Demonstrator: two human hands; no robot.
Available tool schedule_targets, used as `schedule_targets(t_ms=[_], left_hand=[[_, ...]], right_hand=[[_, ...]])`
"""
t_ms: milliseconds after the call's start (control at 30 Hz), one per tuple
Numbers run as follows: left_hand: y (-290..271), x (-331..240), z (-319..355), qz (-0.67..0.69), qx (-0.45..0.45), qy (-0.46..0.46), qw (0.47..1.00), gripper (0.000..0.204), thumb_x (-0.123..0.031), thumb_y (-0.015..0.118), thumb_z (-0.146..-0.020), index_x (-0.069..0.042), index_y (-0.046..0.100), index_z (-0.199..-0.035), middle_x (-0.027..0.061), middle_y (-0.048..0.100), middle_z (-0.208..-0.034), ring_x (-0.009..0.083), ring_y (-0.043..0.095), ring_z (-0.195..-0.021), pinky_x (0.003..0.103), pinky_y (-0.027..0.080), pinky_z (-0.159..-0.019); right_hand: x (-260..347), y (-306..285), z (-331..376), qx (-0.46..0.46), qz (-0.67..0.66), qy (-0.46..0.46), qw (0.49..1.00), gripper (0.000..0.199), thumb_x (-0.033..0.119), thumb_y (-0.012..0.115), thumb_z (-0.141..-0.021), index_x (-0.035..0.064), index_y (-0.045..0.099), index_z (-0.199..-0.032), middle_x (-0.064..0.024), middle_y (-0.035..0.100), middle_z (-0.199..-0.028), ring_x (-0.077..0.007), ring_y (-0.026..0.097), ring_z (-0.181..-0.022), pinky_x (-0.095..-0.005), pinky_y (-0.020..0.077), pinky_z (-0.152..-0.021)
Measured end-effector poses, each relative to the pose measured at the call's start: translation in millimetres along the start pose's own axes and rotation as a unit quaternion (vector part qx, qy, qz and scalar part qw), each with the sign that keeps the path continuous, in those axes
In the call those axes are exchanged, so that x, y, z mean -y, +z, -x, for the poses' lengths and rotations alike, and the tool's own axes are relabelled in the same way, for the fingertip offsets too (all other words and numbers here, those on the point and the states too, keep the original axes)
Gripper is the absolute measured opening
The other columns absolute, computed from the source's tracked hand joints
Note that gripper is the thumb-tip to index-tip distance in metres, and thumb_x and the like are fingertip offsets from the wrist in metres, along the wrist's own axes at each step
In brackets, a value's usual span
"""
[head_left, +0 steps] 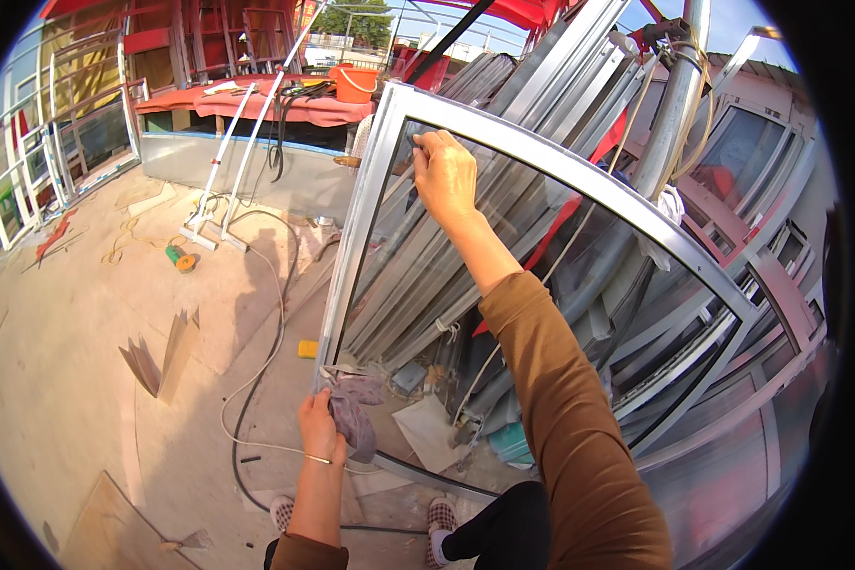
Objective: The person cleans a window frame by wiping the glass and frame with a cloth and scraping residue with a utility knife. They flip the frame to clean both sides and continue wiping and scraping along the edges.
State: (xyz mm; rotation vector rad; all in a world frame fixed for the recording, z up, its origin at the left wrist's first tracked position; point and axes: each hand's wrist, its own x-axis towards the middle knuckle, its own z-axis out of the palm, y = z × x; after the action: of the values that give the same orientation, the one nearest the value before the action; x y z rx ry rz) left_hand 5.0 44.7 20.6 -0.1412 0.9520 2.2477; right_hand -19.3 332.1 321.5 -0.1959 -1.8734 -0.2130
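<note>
The person's right hand (445, 176) grips the top rail of a glazed aluminium window frame (370, 199), which stands tilted on a dusty concrete floor (76, 361). The left hand (318, 427) presses a crumpled grey rag (353, 413) against the frame's lower left corner. Behind the glass lie stacked metal profiles (503, 85). A cable (256, 380) loops across the floor near a folded piece of cardboard (161, 361). An orange tub (355, 84) sits on a red-covered table (256, 103) at the far edge.

No packages, labels, signs or screens.
</note>
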Motion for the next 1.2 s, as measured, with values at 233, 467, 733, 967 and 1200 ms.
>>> schedule_targets(t_ms=[233,467,733,967,1200], left_hand=[[-5.1,6.8,-6.3,0.001,-0.001,0.009,1.000,0.010,-0.011,0.063,-0.103,-0.004,0.068,-0.101,0.0052,0.071,-0.095,0.0161,0.068,-0.086,0.031,0.054,-0.077],[-0.5,5.6,-3.3,0.003,-0.011,-0.007,1.000,0.011,-0.012,0.063,-0.103,-0.003,0.068,-0.100,0.0052,0.071,-0.094,0.0154,0.067,-0.085,0.032,0.054,-0.076],[-3.5,9.7,-7.6,-0.008,-0.019,-0.004,1.000,0.010,-0.013,0.063,-0.103,-0.004,0.067,-0.102,0.0043,0.070,-0.096,0.0154,0.066,-0.088,0.033,0.054,-0.079],[-9.4,-0.5,-12.6,0.008,-0.020,-0.013,1.000,0.011,-0.016,0.065,-0.103,-0.006,0.064,-0.099,0.0057,0.069,-0.097,0.0184,0.067,-0.090,0.035,0.055,-0.081],[-11.0,-11.6,-17.6,0.018,-0.023,-0.007,1.000,0.010,-0.014,0.064,-0.103,-0.004,0.065,-0.099,0.0078,0.071,-0.098,0.0215,0.070,-0.091,0.038,0.058,-0.081]], right_hand=[[6.5,5.2,29.0,0.065,-0.022,-0.019,0.997,0.014,0.000,0.073,-0.087,0.0011,0.072,-0.101,-0.0151,0.067,-0.091,-0.0395,0.069,-0.084,-0.0471,0.0553,-0.073],[6.7,11.6,49.4,0.048,-0.031,-0.036,0.998,0.014,-0.002,0.072,-0.087,0.0012,0.069,-0.100,-0.0147,0.064,-0.088,-0.0392,0.067,-0.081,-0.0473,0.0549,-0.072],[33.8,17.6,149.0,0.167,-0.026,-0.046,0.984,0.031,-0.010,0.068,-0.070,0.0012,0.061,-0.098,-0.0135,0.058,-0.090,-0.0348,0.066,-0.090,-0.0455,0.0574,-0.073],[24.6,3.9,117.2,0.108,-0.047,-0.010,0.993,0.019,-0.003,0.072,-0.087,0.0000,0.067,-0.105,-0.0146,0.063,-0.091,-0.0377,0.067,-0.086,-0.0460,0.0548,-0.073],[21.8,22.6,100.8,0.056,0.002,-0.039,0.998,0.015,-0.003,0.072,-0.087,0.0009,0.065,-0.100,-0.0134,0.061,-0.087,-0.0347,0.067,-0.081,-0.0442,0.0560,-0.070]])
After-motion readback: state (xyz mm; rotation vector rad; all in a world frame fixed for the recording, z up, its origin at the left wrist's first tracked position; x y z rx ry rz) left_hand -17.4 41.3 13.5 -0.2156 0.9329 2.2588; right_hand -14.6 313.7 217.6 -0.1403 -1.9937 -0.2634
